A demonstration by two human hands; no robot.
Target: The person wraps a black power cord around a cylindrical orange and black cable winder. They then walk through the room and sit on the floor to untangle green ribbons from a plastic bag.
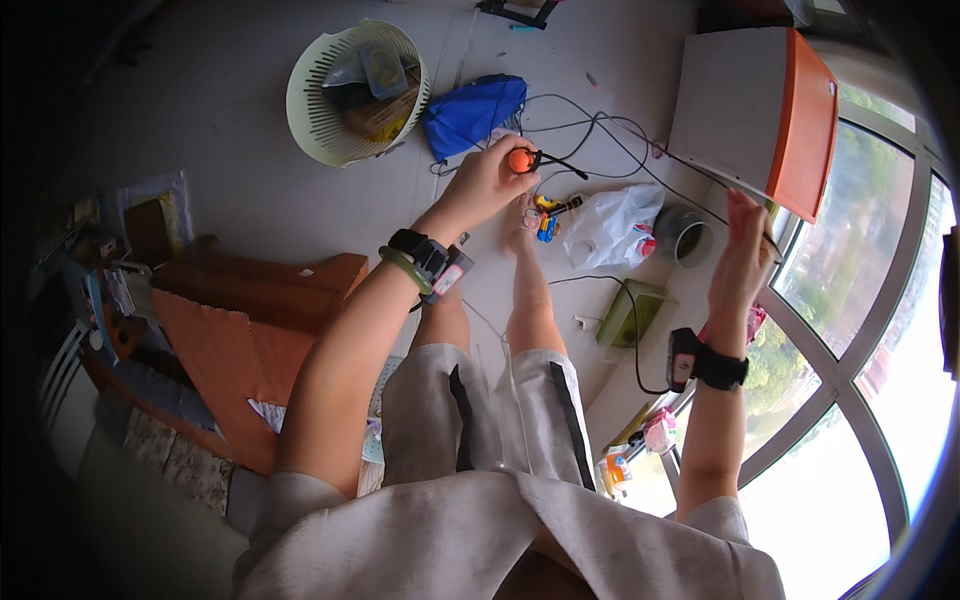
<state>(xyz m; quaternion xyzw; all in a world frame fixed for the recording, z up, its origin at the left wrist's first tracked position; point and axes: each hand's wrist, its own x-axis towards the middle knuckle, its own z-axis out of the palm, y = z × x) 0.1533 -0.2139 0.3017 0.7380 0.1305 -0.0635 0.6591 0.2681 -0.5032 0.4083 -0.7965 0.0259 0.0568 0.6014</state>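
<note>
My left hand is closed around an orange round-ended object, with a black looped cord or strap sticking out to its right. Off to the right, my right hand is raised near the window, fingers bent, with a thin black cable running to it. That cable trails back to loose loops on the floor. Both wrists wear black straps with small devices. A blue drawstring bag lies just beyond my left hand. Yellow and blue toy-like items lie by my foot.
A pale green slotted basket holds bags and boxes. A white plastic bag, a grey cylindrical bin and a green tray line the right side, below a white and orange cabinet. Brown wooden furniture stands at left.
</note>
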